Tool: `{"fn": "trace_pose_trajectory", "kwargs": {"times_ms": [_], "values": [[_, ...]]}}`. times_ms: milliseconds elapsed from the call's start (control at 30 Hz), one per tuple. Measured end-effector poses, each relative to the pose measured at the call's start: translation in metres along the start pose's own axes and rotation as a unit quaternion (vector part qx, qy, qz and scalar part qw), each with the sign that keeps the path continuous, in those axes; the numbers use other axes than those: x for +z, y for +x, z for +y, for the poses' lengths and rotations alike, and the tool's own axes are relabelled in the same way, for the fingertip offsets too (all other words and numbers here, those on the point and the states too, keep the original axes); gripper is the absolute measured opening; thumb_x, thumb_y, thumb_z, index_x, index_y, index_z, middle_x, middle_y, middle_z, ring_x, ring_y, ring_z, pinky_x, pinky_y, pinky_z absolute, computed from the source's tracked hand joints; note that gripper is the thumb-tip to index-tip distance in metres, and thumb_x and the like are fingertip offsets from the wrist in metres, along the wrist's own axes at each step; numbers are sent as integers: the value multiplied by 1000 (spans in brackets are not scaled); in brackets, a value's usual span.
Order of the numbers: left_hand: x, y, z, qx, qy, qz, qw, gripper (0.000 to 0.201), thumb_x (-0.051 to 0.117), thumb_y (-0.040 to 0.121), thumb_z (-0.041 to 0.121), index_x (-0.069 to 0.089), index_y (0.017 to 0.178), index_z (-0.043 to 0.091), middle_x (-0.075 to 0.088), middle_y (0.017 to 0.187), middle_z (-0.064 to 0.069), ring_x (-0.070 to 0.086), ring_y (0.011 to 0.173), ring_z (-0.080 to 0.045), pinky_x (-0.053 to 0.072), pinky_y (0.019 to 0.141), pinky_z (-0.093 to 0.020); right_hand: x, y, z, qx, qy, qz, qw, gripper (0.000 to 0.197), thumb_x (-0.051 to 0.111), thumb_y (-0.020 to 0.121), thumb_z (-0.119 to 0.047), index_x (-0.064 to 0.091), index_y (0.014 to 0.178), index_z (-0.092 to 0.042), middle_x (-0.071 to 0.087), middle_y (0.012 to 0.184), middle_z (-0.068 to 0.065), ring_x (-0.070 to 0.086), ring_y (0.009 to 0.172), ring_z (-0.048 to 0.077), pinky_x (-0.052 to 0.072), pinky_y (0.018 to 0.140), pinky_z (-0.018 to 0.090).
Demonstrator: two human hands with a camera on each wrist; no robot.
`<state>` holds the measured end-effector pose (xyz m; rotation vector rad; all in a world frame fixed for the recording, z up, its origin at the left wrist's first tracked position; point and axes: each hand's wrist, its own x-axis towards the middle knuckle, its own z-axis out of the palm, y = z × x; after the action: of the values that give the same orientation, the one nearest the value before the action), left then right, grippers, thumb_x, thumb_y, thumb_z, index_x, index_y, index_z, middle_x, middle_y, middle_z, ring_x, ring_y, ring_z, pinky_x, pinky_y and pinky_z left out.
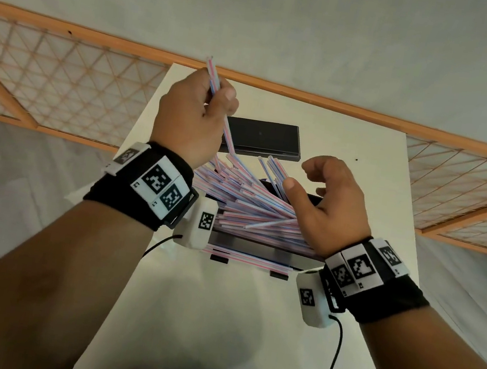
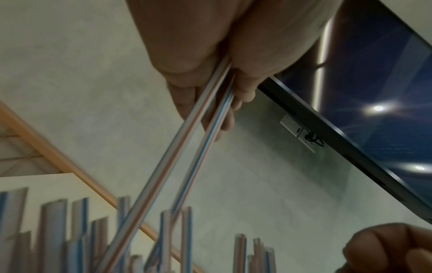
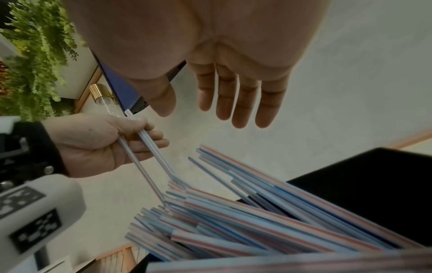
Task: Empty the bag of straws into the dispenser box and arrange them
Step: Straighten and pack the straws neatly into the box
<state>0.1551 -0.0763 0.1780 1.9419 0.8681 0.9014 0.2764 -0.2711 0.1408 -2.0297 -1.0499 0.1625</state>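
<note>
Left hand [image 1: 192,113] grasps 2 straws [image 3: 149,146] above the jumbled pile [image 1: 243,197]; right hand [image 1: 331,203], fingers released, hovers at the pile's right.

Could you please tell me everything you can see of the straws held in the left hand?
The held straws are thin white tubes with fine red and blue stripes, plastic by the look. At least two show, pinched near their upper ends between the thumb and fingers of the left hand. They slant down, spreading slightly, and their lower ends reach the jumbled pile of straws in the box.
</note>
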Motion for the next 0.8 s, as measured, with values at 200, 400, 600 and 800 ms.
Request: {"fn": "trace_pose_trajectory", "kwargs": {"times_ms": [200, 400, 600, 800], "values": [[2, 2, 5, 3, -64, 26, 998, 20, 37, 99, 13, 50, 98, 29, 65, 74, 10, 75, 76, -9, 59, 88, -43, 4, 1, -4, 2, 19, 4, 1000, 35, 62, 87, -42, 59, 111, -17, 60, 105, -3, 58, 98, 14, 53, 83, 43], [-4, -4, 24, 53, -67, 32, 996, 21, 36, 102, 9, 48, 113, 24, 62, 77, 6, 73, 77, -6, 57, 90, -38, 9, 7, -21, -16, 20, -17, 1000, 32, 63, 87, -41, 57, 109, -19, 60, 104, -3, 59, 97, 14, 53, 84, 41], [-16, 0, 57, 158, -57, 25, 985, 28, 34, 103, 6, 49, 127, 5, 58, 74, 11, 71, 78, -4, 55, 83, -22, 17, 25, -44, -45, 13, -56, 997, 47, 72, 85, -40, 56, 119, -11, 61, 111, 0, 58, 100, 14, 50, 89, 33], [-15, -9, 69, 156, -64, 23, 985, 30, 35, 104, 5, 50, 129, 3, 60, 76, 10, 72, 80, -1, 53, 81, -17, 27, 46, -61, -52, -2, -107, 993, 79, 79, 77, -46, 42, 139, -12, 56, 137, 4, 54, 124, 16, 42, 100, 26]]}}
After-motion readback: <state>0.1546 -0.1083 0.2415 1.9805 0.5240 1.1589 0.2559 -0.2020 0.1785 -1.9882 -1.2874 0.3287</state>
